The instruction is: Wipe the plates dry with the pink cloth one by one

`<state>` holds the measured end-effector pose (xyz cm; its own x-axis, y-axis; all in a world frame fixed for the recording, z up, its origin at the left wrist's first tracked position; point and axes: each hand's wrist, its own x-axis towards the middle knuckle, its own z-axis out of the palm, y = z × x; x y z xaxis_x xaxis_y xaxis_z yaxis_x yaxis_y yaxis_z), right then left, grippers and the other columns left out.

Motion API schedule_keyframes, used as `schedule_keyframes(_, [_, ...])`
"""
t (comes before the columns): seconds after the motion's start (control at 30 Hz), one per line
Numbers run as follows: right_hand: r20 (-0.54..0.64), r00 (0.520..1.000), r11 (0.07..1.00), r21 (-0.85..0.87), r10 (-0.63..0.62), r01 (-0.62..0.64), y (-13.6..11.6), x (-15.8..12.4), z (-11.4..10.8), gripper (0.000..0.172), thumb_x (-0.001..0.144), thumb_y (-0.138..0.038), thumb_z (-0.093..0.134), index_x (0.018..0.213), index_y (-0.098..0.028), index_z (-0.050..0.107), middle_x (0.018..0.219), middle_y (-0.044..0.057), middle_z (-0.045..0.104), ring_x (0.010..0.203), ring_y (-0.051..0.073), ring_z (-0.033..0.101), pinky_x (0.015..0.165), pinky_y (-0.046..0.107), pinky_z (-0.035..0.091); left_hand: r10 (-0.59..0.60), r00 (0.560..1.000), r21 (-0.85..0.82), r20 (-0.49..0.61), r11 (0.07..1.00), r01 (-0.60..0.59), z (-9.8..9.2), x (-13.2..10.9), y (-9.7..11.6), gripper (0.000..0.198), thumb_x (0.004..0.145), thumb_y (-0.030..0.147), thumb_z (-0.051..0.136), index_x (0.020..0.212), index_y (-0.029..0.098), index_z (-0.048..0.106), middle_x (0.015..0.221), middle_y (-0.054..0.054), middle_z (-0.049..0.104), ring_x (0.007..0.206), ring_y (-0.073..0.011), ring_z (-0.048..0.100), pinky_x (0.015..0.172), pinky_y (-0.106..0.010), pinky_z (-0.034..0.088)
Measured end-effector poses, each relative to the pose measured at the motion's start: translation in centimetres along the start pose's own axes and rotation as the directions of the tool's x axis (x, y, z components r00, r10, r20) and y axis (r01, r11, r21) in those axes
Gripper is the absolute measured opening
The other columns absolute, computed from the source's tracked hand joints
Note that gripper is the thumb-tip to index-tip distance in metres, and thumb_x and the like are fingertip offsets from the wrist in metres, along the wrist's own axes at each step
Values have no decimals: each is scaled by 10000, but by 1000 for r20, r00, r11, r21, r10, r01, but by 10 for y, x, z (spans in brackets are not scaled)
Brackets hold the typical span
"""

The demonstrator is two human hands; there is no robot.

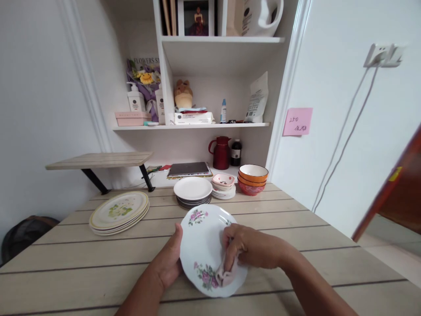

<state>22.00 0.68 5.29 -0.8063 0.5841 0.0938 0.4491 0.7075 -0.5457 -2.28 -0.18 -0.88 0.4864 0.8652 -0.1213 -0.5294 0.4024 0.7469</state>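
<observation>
A white plate (pixel 200 245) with pink and purple flowers and a wavy rim is tilted toward me above the wooden table. My left hand (pixel 170 254) grips its left edge, the thumb on the rim and the other fingers hidden behind. Bunched under the fingers of my right hand (pixel 248 245) is a pale pink cloth (pixel 226 277), pressed against the lower right of the plate's face. Just behind the plate stands a stack of dark plates with a white plate (pixel 193 188) on top.
Stacked plates with yellow rims (pixel 120 211) lie at the left. Small dishes (pixel 223 181) and a stack of orange and red bowls (pixel 252 177) stand at the back right. A raised wooden stand (pixel 98 160), a laptop (pixel 188 169) and a red jug (pixel 221 152) are farther back.
</observation>
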Motion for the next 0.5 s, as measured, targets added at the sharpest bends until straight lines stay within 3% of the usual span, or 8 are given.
schedule_keyframes(0.23, [-164, 975, 985, -70, 147, -160, 14, -1, 4, 525, 639, 11, 490, 841, -388, 764, 849, 5, 592, 794, 153, 549, 683, 239, 420, -15, 999, -9, -36, 1000, 15, 3, 0, 2, 758, 820, 673, 379, 1340, 133, 486, 1210, -156, 647, 1222, -304, 524, 1093, -441, 270])
schedule_keyframes(0.5, [-41, 999, 1000, 21, -2, 3, -10, 12, 17, 533, 684, -13, 509, 969, -403, 734, 865, -16, 578, 763, 119, 558, 699, 212, 415, -11, 1000, -14, -4, 1000, 11, 3, 2, 1, 740, 832, 654, 386, 1353, 135, 470, 1220, -153, 643, 1209, -303, 534, 1078, -434, 298])
